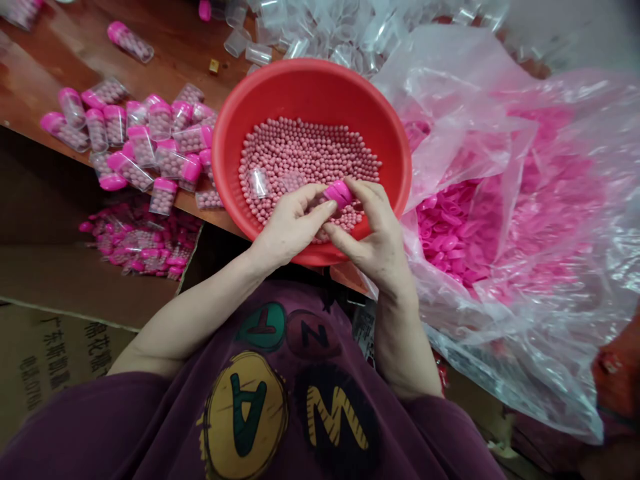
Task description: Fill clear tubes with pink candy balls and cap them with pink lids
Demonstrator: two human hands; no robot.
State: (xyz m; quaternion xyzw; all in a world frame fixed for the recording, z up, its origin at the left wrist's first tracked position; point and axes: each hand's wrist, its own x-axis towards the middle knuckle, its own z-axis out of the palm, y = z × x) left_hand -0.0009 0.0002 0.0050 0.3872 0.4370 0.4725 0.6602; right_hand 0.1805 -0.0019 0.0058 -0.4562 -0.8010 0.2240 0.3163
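Note:
Over the front of a red basin [233,100], my left hand [290,227] and my right hand [375,230] meet at a small bright pink cap [339,193]. My left thumb and fingers pinch it from the left, and my right fingers and thumb close round it from the right. My fingers mostly hide whatever lies under the cap. Many small dusty-pink beads [310,147] cover the basin's floor. A clear empty tube [259,183] lies on the beads at the left.
Pink-capped tubes full of beads [160,120] lie on the wooden table [175,40] at left. More fill a cardboard box [50,267] below. Loose clear tubes [320,33] pile up behind the basin. A plastic bag [550,353] of pink caps [450,233] stands at right.

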